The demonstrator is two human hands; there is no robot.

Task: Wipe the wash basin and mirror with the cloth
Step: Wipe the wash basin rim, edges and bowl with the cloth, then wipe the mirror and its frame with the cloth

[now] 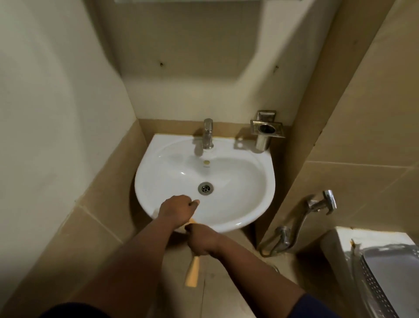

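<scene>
A white oval wash basin (238, 181) is fixed in a tiled corner, with a steel drain (205, 188) at its bottom and a chrome tap (208, 134) at the back. My left hand (178, 210) is a closed fist over the basin's front rim, gripping one end of an orange cloth (192, 272). Just below the rim, my right hand (201, 240) grips the same cloth, and a twisted strip of it hangs down from that fist. Only the bottom edge of the mirror (186, 1) shows at the top of the view.
A steel cup holder (266, 132) is mounted on the wall right of the tap. A chrome hand sprayer (322, 203) with its hose hangs on the right tiled wall. A white cistern (374, 261) with a perforated metal tray stands at bottom right.
</scene>
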